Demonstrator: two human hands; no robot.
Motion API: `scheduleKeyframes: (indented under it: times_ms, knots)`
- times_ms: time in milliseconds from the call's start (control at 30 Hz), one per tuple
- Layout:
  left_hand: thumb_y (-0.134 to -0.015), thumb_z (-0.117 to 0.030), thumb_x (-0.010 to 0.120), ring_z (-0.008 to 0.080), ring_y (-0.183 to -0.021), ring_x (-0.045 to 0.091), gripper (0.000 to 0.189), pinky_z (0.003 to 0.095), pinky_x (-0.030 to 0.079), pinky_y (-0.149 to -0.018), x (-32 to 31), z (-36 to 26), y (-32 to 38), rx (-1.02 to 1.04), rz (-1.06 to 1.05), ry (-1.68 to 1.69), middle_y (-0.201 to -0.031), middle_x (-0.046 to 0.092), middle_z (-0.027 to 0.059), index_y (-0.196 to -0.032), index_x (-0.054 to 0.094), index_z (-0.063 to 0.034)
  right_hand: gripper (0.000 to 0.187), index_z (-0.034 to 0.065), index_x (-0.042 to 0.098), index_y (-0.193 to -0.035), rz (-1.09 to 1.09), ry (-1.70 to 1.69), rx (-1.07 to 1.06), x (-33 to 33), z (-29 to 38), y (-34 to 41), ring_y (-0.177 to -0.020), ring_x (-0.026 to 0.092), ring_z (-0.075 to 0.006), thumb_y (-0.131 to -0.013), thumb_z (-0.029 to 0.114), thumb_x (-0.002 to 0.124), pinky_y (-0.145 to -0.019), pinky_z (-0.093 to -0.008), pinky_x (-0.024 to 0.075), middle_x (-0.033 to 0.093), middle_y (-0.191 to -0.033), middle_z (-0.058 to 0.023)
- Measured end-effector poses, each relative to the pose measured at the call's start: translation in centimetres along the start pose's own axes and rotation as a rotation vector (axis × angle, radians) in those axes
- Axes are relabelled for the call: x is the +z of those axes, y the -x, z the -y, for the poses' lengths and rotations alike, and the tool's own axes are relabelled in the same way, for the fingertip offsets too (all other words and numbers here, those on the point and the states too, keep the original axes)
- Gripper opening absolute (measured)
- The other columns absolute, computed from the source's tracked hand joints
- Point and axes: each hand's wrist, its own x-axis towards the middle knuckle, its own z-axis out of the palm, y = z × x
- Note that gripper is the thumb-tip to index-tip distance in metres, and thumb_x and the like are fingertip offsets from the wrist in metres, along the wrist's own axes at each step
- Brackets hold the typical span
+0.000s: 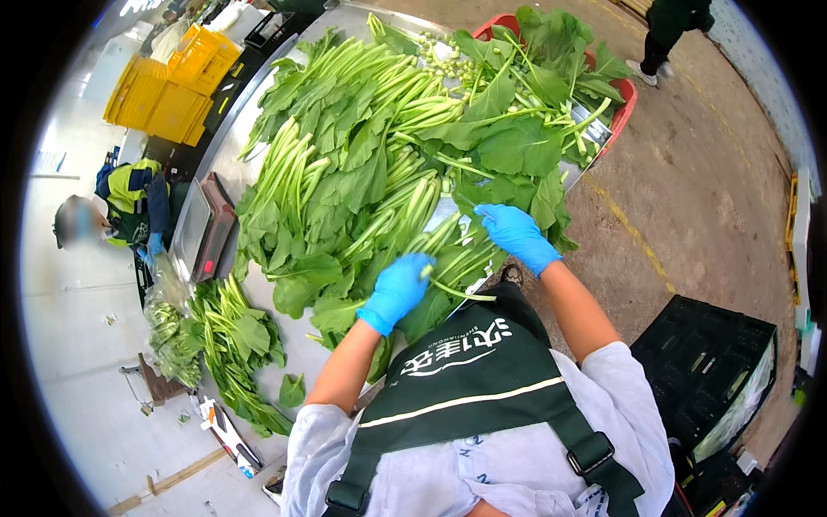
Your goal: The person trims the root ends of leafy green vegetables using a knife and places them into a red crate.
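Leafy green vegetables with pale stalks are heaped over a metal table. My left hand, in a blue glove, has its fingers curled around a green stalk near the table's front edge. My right hand, also gloved in blue, is at the leaves and stalks on the right of the heap; its fingertips are partly hidden, so its hold is unclear. Cut stalk pieces lie at the table's far end. A smaller pile of greens rests at the left.
A scale stands at the table's left edge, near a person handling a plastic bag of greens. A red basket of leaves is at the far right. Black crates stand on the floor at right; yellow crates are at upper left.
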Motion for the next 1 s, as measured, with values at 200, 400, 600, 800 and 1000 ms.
scheduleKeyframes:
  times_ms: [200, 400, 600, 800, 1000]
  knots:
    - [-0.086, -0.022, 0.064, 0.0355, -0.098, 0.061, 0.033, 0.0446, 0.051, -0.082, 1.2, -1.9, -8.1, -0.118, -0.101, -0.171, -0.110, 0.064, 0.0144, -0.117, 0.062, -0.0124, 0.037, 0.0125, 0.059, -0.128, -0.066, -0.053, 0.076, 0.0, 0.7, 0.5, -0.096, 0.063, -0.0378, -0.092, 0.021, 0.050, -0.086, -0.0426, 0.0498, 0.067, -0.108, -0.0188]
    - [-0.091, -0.016, 0.066, 0.0078, -0.078, 0.052, 0.030, 0.0258, 0.046, -0.073, -3.2, -1.4, -6.5, -0.256, -0.009, 0.845, -0.090, 0.062, -0.0009, -0.116, 0.064, -0.0007, 0.036, 0.0153, 0.055, -0.129, -0.298, -0.085, -0.239, 0.5, 1.1, 2.5, -0.093, 0.064, -0.0370, -0.094, 0.022, 0.048, -0.080, -0.0460, 0.0523, 0.064, -0.112, -0.0162]
    - [-0.091, -0.011, 0.064, 0.0096, -0.083, 0.057, 0.027, 0.0249, 0.048, -0.077, -7.0, -4.4, -4.9, -0.238, 0.065, 0.771, -0.094, 0.065, 0.0023, -0.116, 0.061, 0.0003, 0.039, 0.0163, 0.053, -0.131, -0.091, 0.075, -0.055, -1.5, 5.4, 2.7, -0.082, 0.064, -0.0390, -0.093, 0.017, 0.051, -0.069, -0.0478, 0.0521, 0.064, -0.109, -0.0174]
    - [-0.089, -0.002, 0.058, 0.0251, -0.104, 0.063, 0.028, 0.0392, 0.049, -0.096, -9.3, -3.4, -2.2, -0.094, -0.021, 1.220, -0.111, 0.065, 0.0147, -0.117, 0.055, 0.0006, 0.041, 0.0105, 0.060, -0.128, 0.044, -0.823, 0.144, -3.1, 8.1, 2.9, -0.066, 0.063, -0.0166, -0.096, 0.035, 0.055, -0.066, -0.0364, 0.0518, 0.066, -0.081, -0.0105]
    - [-0.073, -0.010, 0.072, 0.0148, -0.072, 0.060, 0.046, 0.0262, 0.047, -0.064, -16.1, 0.2, 3.8, 0.333, -0.083, 1.844, -0.084, 0.064, 0.0069, -0.116, 0.058, -0.0005, 0.050, 0.0080, 0.063, -0.123, -0.180, -0.465, 0.010, -0.1, 6.7, -4.1, -0.087, 0.068, -0.0319, -0.090, 0.045, 0.059, -0.081, -0.0399, 0.0522, 0.070, -0.100, -0.0169]
